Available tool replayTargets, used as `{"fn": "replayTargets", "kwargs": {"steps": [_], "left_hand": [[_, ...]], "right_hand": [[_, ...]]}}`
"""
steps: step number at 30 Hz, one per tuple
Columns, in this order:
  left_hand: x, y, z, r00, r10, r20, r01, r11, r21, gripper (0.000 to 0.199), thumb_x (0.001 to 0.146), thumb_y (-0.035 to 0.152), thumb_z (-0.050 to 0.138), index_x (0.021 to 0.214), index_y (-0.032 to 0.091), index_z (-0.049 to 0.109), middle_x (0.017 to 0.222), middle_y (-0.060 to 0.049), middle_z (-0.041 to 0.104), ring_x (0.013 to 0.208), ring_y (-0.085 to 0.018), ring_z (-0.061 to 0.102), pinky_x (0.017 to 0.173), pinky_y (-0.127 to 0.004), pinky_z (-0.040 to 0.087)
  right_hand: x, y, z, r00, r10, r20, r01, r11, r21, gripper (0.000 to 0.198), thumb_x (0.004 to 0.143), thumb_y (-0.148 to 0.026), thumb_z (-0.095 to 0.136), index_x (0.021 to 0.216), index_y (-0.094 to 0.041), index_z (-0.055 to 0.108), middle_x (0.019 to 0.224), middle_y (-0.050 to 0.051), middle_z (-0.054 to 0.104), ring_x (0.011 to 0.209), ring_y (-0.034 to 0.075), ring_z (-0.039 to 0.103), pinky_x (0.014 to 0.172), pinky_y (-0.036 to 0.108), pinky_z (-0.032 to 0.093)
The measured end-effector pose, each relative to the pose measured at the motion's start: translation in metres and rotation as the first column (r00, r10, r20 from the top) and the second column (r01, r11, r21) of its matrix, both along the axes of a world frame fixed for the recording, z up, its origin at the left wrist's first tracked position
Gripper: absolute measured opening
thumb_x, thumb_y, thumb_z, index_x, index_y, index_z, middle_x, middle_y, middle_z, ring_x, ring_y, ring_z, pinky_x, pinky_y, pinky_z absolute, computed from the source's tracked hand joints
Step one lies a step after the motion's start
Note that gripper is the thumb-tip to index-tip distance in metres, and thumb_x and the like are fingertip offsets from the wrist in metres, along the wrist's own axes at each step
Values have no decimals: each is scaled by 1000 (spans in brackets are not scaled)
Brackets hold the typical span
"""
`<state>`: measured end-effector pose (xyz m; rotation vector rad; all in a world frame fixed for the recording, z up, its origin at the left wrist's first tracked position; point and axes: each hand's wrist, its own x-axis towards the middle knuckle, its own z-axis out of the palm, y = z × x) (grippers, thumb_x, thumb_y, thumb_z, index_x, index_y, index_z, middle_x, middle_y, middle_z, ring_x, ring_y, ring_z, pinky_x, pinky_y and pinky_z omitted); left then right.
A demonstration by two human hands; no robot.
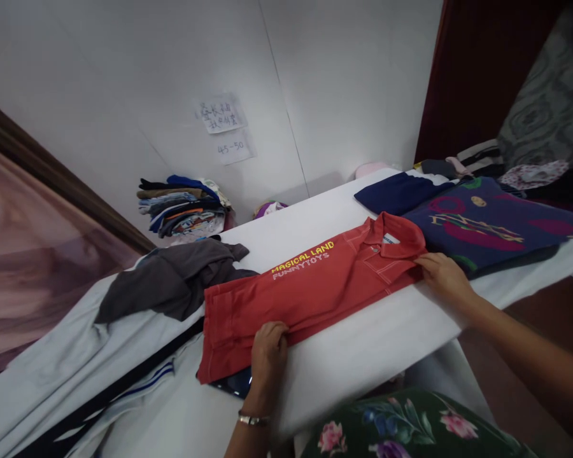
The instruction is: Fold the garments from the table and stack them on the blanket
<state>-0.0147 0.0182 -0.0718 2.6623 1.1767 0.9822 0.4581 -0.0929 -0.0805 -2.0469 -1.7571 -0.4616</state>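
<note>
At a white table (pixel 353 350), a pink curtain (pixel 19 254) hangs far left, near a crumpled gray garment (pixel 165 280); behind that rises a stack (pixel 186 207) of clothes. Two notes (pixel 222 113), one marked "45-50," are on the wall (pixel 353 76) above. At center, a red shirt (pixel 310 286) lettered "MAGICAL LAND FUNNYTOYS" lies across the table, collar to the right. The person's left hand (pixel 270 346), a bracelet (pixel 253 419) at its wrist, pinches the near edge; the right hand (pixel 443 278) grasps fabric beside the collar. Farther right lies a printed top (pixel 496 219).
</note>
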Motion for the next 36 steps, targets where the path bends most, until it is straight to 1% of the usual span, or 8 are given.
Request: {"fn": "replayTargets", "kwargs": {"steps": [4, 7, 13, 21, 25, 28, 31, 36], "left_hand": [[3, -2, 5, 1000, 16, -8, -17, 999, -36, 27, 71, 3, 45, 78, 21, 64, 84, -5, 69, 82, -21, 64, 74, -35, 51], [4, -3, 7, 999, 36, 10, -35, 997, -68, 26, 69, 3, 45, 75, 21, 62, 81, -4, 68, 79, -21, 62, 72, -35, 49], [5, -3, 11, 985, 51, 168, -22, 985, -169, 25, 65, 2, 41, 68, 21, 57, 71, -1, 62, 71, -17, 59, 68, -30, 48], [20, 23, 51, 984, 60, 167, -44, 995, -95, 29, 72, 3, 41, 80, 21, 61, 85, -3, 68, 83, -18, 62, 79, -32, 51], [42, 56, 66, 990, 110, 93, -100, 989, -108, 29, 78, 5, 46, 92, 21, 65, 99, -5, 71, 96, -20, 64, 90, -35, 50], [60, 88, 64, 988, 149, -42, -154, 975, -160, 26, 86, 12, 50, 106, 17, 66, 116, -10, 68, 109, -22, 61, 99, -37, 44], [70, 115, 54, 953, 219, -207, -261, 943, -205, 29, 92, 22, 50, 117, 15, 62, 131, -14, 60, 123, -24, 53, 105, -39, 37], [71, 131, 33, 899, 303, -316, -392, 878, -274, 31, 97, 32, 44, 115, 15, 62, 120, -14, 66, 117, -25, 56, 105, -43, 32]], "right_hand": [[0, 5, -6, 999, 30, -10, -31, 999, -42, 39, 76, -16, 46, 105, -18, 72, 109, 11, 71, 99, 27, 63, 83, 41, 48], [4, 5, -9, 999, 27, -21, -28, 997, -74, 35, 74, -16, 46, 95, -18, 74, 106, 11, 72, 98, 28, 64, 83, 42, 49], [-6, 17, -1, 981, 154, -116, -144, 985, 95, 29, 79, -19, 44, 80, -22, 73, 98, 6, 74, 91, 24, 68, 85, 43, 52], [-61, 97, 24, 859, 416, -299, -380, 909, 173, 36, 87, -20, 41, 108, -24, 70, 116, 5, 69, 113, 22, 61, 100, 43, 49], [-79, 134, 15, 875, 395, -281, -416, 909, -15, 36, 88, -27, 48, 118, -23, 67, 133, 9, 59, 127, 27, 51, 104, 49, 44], [-85, 140, -3, 911, 330, -245, -371, 917, -145, 35, 91, -33, 46, 115, -22, 70, 132, 10, 60, 129, 30, 49, 102, 52, 44], [-85, 134, -17, 927, 307, -213, -335, 936, -111, 39, 95, -37, 40, 118, -23, 68, 134, 9, 59, 130, 29, 49, 102, 51, 44], [-83, 131, -14, 915, 322, -244, -350, 933, -82, 39, 95, -37, 40, 115, -21, 69, 131, 10, 61, 127, 29, 52, 102, 50, 45]]}}
